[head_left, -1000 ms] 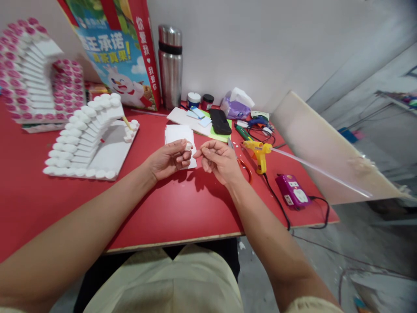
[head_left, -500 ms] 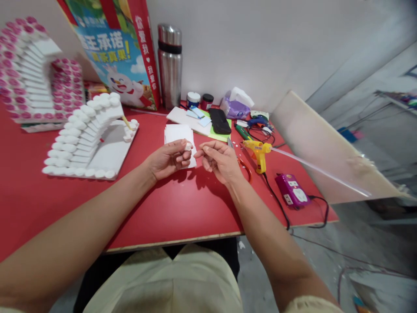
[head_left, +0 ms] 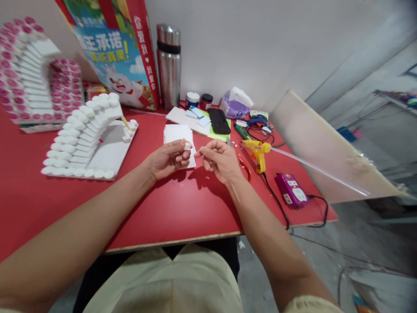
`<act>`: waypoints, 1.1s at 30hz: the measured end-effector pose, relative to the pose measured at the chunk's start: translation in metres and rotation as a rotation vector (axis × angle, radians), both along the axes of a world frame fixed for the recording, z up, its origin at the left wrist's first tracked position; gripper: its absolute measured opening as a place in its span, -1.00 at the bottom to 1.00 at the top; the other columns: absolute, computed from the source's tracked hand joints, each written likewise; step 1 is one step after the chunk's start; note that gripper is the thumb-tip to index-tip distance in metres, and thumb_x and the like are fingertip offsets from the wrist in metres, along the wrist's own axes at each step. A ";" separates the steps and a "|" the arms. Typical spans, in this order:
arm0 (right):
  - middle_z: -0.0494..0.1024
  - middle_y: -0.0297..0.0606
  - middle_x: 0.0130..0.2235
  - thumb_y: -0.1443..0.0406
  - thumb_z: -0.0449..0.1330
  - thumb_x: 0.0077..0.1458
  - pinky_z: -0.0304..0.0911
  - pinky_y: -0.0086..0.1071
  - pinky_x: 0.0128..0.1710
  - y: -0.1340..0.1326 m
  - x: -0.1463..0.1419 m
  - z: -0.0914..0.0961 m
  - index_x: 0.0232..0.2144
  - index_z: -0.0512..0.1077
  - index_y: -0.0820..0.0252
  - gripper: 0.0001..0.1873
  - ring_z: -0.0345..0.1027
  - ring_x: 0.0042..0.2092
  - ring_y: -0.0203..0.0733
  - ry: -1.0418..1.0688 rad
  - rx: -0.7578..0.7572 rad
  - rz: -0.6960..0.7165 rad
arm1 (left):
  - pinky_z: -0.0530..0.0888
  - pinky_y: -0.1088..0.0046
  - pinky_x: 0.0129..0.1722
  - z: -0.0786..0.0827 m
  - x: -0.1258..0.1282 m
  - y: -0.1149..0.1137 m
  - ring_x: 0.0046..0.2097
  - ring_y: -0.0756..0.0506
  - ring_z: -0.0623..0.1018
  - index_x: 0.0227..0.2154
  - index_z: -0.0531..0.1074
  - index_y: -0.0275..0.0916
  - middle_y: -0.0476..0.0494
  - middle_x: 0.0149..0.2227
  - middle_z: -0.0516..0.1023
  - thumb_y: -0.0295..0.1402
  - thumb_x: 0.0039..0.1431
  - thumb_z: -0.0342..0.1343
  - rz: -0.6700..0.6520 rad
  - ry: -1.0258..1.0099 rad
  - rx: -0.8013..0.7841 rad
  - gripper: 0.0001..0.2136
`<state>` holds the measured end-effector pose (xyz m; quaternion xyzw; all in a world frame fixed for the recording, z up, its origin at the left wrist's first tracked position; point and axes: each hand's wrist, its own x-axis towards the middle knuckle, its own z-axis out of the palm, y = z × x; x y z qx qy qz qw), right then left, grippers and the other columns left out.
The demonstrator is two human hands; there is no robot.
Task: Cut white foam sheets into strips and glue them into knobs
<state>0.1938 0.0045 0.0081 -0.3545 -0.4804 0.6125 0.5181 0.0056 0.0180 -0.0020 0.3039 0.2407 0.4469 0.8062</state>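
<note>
My left hand (head_left: pixel 167 159) is curled above the red table (head_left: pixel 169 208), pinching a small white foam piece (head_left: pixel 187 146) between thumb and fingertips. My right hand (head_left: pixel 219 160) is just to its right, fingers pinched together; what they hold is too small to make out. Both hands hover over a stack of white foam sheets (head_left: pixel 177 132). A yellow glue gun (head_left: pixel 257 153) with a long clear glue stick stands right of my right hand.
A white foam stepped model (head_left: pixel 87 139) sits at left, a pink-dotted one (head_left: pixel 29 74) behind it. A steel flask (head_left: pixel 168 65), small jars, a tissue pack (head_left: pixel 235 104), red-handled scissors (head_left: pixel 246 167) and a purple device (head_left: pixel 291 190) with cable lie around. A board (head_left: pixel 325 148) leans at the right.
</note>
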 end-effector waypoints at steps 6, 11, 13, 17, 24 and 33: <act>0.68 -0.28 -0.37 0.11 0.43 0.02 0.05 -0.52 -0.70 0.001 0.001 -0.001 -0.34 0.50 0.20 -0.68 0.29 -0.63 -0.44 -0.002 0.015 0.006 | 0.44 0.63 -0.50 -0.002 -0.001 0.001 -0.58 0.15 0.32 -0.37 0.55 -0.42 -0.06 -0.51 0.50 -0.42 0.11 0.40 0.010 -0.003 -0.009 -0.83; 0.65 -0.36 -0.30 0.20 0.43 0.00 0.08 -0.52 -0.68 0.004 0.001 -0.003 -0.21 0.52 0.12 -0.70 0.28 -0.58 -0.45 -0.039 0.067 -0.136 | 0.45 0.62 -0.49 -0.003 0.000 0.001 -0.56 0.14 0.35 -0.29 0.59 -0.45 -0.10 -0.46 0.53 -0.45 0.10 0.41 0.005 -0.013 -0.018 -0.82; 0.58 -0.42 -0.38 0.20 0.43 0.02 0.07 -0.51 -0.67 0.004 0.000 -0.005 -0.19 0.53 0.10 -0.70 0.26 -0.58 -0.44 -0.088 0.109 -0.169 | 0.46 0.62 -0.47 -0.004 0.001 0.001 -0.54 0.13 0.37 -0.26 0.60 -0.47 -0.12 -0.44 0.55 -0.46 0.08 0.42 0.007 -0.020 -0.015 -0.80; 0.44 -0.48 -0.53 0.12 0.45 0.05 0.05 -0.50 -0.66 0.002 -0.002 -0.007 -0.25 0.52 0.11 -0.71 0.18 -0.61 -0.44 -0.164 0.142 -0.151 | 0.51 0.58 -0.41 -0.006 0.002 0.001 -0.50 0.12 0.41 -0.20 0.61 -0.45 -0.15 -0.38 0.59 -0.44 0.07 0.45 0.002 -0.016 0.020 -0.75; 0.43 -0.47 -0.58 0.05 0.44 0.05 0.06 -0.49 -0.65 0.000 -0.003 -0.007 -0.33 0.49 0.14 -0.67 0.15 -0.62 -0.42 -0.244 0.182 -0.140 | 0.58 0.47 -0.31 -0.006 0.004 -0.002 -0.48 0.07 0.48 -0.27 0.59 -0.38 -0.16 -0.35 0.63 -0.35 0.02 0.50 -0.018 0.079 0.103 -0.72; 0.58 -0.34 -0.40 0.19 0.33 0.15 0.19 -0.40 -0.47 -0.002 -0.002 -0.014 -0.33 0.56 0.12 -0.87 0.27 -0.48 -0.33 -0.546 0.400 -0.238 | 0.63 0.37 -0.23 -0.007 0.005 -0.003 -0.47 0.05 0.54 -0.31 0.55 -0.31 -0.06 -0.42 0.61 -0.24 -0.05 0.54 0.079 0.232 0.146 -0.65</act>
